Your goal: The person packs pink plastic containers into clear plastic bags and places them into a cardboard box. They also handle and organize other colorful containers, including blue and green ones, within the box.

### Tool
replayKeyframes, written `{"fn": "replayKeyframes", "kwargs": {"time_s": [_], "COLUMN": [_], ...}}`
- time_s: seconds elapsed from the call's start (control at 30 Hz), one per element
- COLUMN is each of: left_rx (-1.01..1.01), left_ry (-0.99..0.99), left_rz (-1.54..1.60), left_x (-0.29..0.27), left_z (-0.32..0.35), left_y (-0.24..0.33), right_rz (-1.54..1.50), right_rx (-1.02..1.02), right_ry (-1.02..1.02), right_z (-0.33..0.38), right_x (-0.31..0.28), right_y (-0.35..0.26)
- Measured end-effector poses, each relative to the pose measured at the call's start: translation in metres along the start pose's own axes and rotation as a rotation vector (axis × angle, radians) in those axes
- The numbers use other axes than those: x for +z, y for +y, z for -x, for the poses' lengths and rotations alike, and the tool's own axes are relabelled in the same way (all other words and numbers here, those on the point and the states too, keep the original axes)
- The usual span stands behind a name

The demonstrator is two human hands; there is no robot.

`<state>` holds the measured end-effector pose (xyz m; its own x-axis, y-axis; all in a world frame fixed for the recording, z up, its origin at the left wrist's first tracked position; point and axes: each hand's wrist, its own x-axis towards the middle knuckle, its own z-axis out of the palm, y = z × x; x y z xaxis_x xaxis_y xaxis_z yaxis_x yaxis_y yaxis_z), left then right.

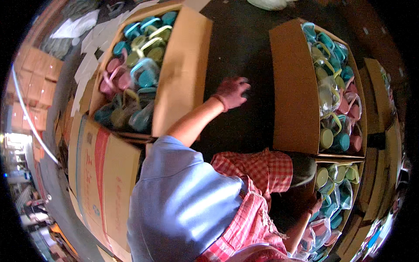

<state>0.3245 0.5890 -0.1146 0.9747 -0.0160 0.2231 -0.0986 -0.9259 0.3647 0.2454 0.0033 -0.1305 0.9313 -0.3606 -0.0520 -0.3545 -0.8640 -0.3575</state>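
Observation:
My left hand (233,92), in a dark reddish glove, is over the dark floor between two open cartons. Its fingers are apart and slightly bent, with nothing in them. Low on the right, my right hand (316,204) is at the inner edge of the near right carton (354,192), beside bagged plastic vessels (334,198). Its fingers are dark and partly hidden, so a grip cannot be made out. More vessels with looped handles, blue, green and pink, fill the far right carton (293,91) and the left carton (182,65); some are in clear bags.
A closed carton (94,174) with a red stripe lies at my left. Stacked boxes (37,83) stand at the far left. Torn white cardboard (94,48) lies beyond the left carton. More cartons (377,96) line the right side. My checked cloth (257,170) covers my lap.

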Motion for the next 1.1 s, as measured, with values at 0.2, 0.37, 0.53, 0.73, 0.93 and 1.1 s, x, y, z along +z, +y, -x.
{"fn": "replayKeyframes", "kwargs": {"time_s": [0.2, 0.37, 0.53, 0.73, 0.93, 1.1], "left_rx": [-0.44, -0.922, -0.875, -0.669, -0.404, -0.381], "left_ry": [0.024, -0.019, -0.387, -0.257, -0.072, -0.433], "left_rz": [-0.269, -0.177, -0.173, -0.375, -0.751, -0.692], "left_x": [-0.102, -0.174, -0.184, -0.162, -0.13, -0.153], "left_z": [0.114, 0.161, 0.195, 0.205, 0.208, 0.217], "left_y": [-0.059, -0.128, -0.213, -0.184, -0.182, -0.176], "right_rz": [0.15, -0.185, -0.74, -0.725, -0.733, -0.711], "right_rx": [-0.053, -0.159, -0.149, -0.588, -0.634, -0.776], "right_ry": [-0.066, 0.112, 0.043, -0.355, -0.66, -0.776], "right_z": [-0.014, 0.011, -0.01, 0.051, 0.045, 0.071], "right_x": [0.016, -0.013, 0.007, 0.019, 0.068, 0.113], "right_y": [-0.027, -0.1, -0.129, -0.267, -0.304, -0.355]}}
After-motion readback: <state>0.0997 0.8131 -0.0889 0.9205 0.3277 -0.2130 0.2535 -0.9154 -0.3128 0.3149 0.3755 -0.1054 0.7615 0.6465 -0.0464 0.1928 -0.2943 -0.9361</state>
